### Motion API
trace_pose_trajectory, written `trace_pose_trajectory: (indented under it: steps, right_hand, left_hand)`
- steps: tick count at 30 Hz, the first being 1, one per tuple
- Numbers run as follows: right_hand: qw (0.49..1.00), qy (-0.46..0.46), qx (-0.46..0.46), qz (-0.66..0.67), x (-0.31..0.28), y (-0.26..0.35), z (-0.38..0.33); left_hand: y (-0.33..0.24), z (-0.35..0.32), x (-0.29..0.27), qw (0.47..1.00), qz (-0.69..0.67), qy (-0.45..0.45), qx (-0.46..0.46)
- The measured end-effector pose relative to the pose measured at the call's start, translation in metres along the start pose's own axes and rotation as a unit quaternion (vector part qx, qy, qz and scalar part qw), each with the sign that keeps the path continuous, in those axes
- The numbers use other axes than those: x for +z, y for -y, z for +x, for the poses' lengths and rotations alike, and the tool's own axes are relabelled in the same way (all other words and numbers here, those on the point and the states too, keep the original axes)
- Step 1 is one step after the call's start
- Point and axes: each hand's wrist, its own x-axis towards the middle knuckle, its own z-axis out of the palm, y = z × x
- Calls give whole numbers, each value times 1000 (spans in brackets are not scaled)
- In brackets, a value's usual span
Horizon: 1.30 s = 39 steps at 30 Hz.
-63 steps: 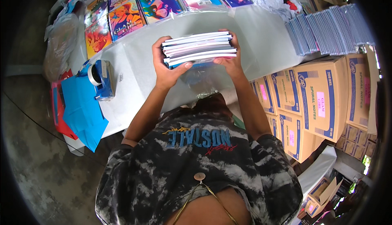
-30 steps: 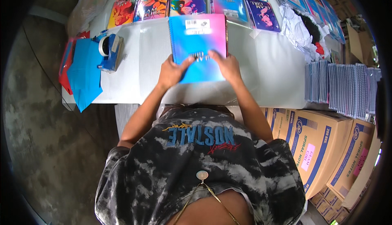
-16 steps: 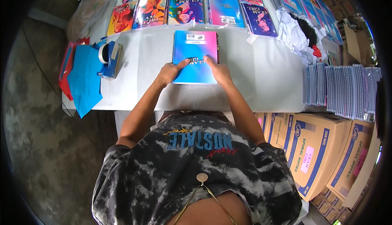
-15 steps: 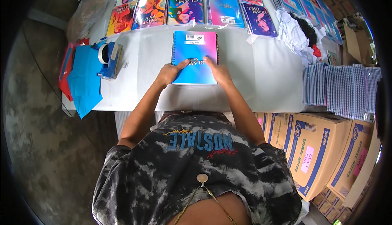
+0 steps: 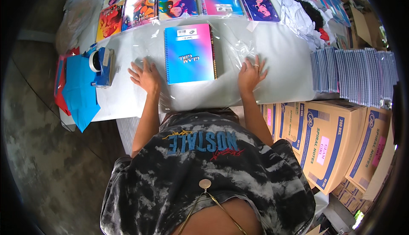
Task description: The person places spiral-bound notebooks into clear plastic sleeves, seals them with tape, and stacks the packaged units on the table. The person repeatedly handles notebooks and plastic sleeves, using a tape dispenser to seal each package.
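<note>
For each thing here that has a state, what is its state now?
Notebook stack: flat on clear wrap, covers shut.
Wrap: spread on the table, not folded over the stack.
Left hand: open, flat on wrap, left of stack.
Right hand: open, flat on wrap, right of stack.
Tape dispenser: upright, untouched.
Boxes: shut.

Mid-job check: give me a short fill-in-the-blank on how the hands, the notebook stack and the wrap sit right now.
1. The stack of spiral notebooks lies on a sheet of clear ____ film.
2. Both the left hand and the right hand lie ____ on the film, fingers spread.
3. The tape dispenser stands to the person's ____ of the stack.

Missing words: plastic; flat; left
</note>
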Motion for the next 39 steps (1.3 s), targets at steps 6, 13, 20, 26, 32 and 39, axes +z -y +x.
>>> trace_pose_trajectory:
  steps: [6, 13, 20, 26, 32, 39]
  right_hand:
    - [863, 85, 225, 445, -29, 8, 44]
    - [910, 174, 205, 316, -66, -15, 85]
    - [869, 247, 167, 396, -38, -33, 86]
    - [902, 252, 102, 334, -37, -37, 86]
    - [985, 151, 26, 77, -56, -11, 79]
    - [915, 320, 88, 228, -61, -7, 99]
  left_hand:
    - [-5, 42, -26, 889, -420, 155, -94]
    - [10, 60, -76, 794, -505, 324, -93]
    - [25, 55, -94, 787, -478, 383, -75]
    - [8, 44, -110, 822, -404, 401, -14]
    - [16, 42, -103, 823, -412, 391, -11]
    - [3, 45, -106, 803, -475, 359, -4]
